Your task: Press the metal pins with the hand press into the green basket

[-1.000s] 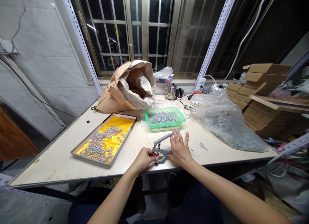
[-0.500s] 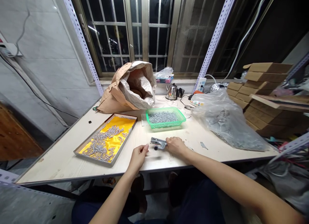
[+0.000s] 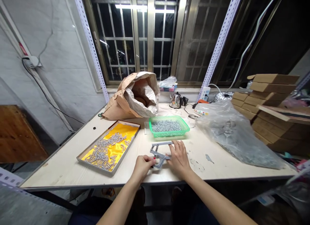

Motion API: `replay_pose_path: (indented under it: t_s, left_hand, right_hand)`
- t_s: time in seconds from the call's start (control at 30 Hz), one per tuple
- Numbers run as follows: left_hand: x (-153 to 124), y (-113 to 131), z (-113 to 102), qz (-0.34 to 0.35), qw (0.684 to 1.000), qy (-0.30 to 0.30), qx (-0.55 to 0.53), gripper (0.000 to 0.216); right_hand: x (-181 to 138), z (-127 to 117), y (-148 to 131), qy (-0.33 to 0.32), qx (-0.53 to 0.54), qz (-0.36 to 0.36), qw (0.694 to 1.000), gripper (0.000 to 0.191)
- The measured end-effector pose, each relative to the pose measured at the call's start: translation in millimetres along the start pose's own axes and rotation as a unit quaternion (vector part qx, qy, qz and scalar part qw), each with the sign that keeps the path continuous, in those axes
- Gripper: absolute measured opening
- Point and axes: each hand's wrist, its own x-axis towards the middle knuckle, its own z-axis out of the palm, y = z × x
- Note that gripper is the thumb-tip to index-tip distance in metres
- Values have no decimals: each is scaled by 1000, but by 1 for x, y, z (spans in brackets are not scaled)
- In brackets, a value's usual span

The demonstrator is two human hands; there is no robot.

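My right hand [image 3: 179, 156] grips a grey metal plier-like hand tool [image 3: 160, 159] by its handle end, just above the front part of the table. The tool's two arms stand apart, with a coil spring between them near the left end. My left hand [image 3: 142, 167] is closed at the tool's left end, its thumb and fingertips pinched beside a small red spot. What the left fingers hold is too small to make out. Behind the tool stands a green plastic basket [image 3: 170, 133] full of small metal screw-like pieces [image 3: 167, 125].
On the left lies a shallow tray [image 3: 118, 166] with yellow cloth and similar metal pieces. A large paper sack [image 3: 118, 105] and a kettle [image 3: 175, 101] stand at the back. To the right are a clear plastic bag [image 3: 232, 134] and stacked cardboard boxes [image 3: 273, 105].
The tool has turned, and its arms now show spread apart. My left hand has moved in to the tool's left end. The camera view has tilted up a little.
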Motion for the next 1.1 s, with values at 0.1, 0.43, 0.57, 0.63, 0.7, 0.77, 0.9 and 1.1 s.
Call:
replay_pose_path:
  t_s: [0.1, 0.43, 0.57, 0.63, 0.7, 0.77, 0.9, 1.1]
  left_hand:
    - [4, -7, 4, -8, 1000, 30, 1, 17]
    - [96, 88, 28, 153, 972, 171, 41, 30]
    - [109, 96, 13, 184, 962, 137, 147, 38]
    - [101, 81, -19, 190, 944, 137, 231, 26]
    - [87, 66, -65, 156, 918, 168, 324, 18]
    - [73, 53, -115, 60, 887, 198, 413, 17]
    - [50, 40, -186, 0, 851, 133, 508, 16]
    - [41, 27, -191, -34, 867, 6, 498, 8]
  right_hand:
    - [-12, 5, 8, 15, 5, 29, 999, 35]
    - [-26, 27, 26, 2, -19, 47, 999, 40]
    - [-30, 32, 32, 8, -21, 28, 999, 43]
    - [-31, 35, 34, 6, -16, 23, 1000, 46]
    - [-32, 36, 34, 2, -8, 23, 1000, 49]
    - [-32, 38, 33, -1, 3, 24, 1000, 51]
    - [-32, 41, 33, -10, 12, 15, 1000, 53]
    - [-33, 40, 36, -6, 0, 4, 1000, 51]
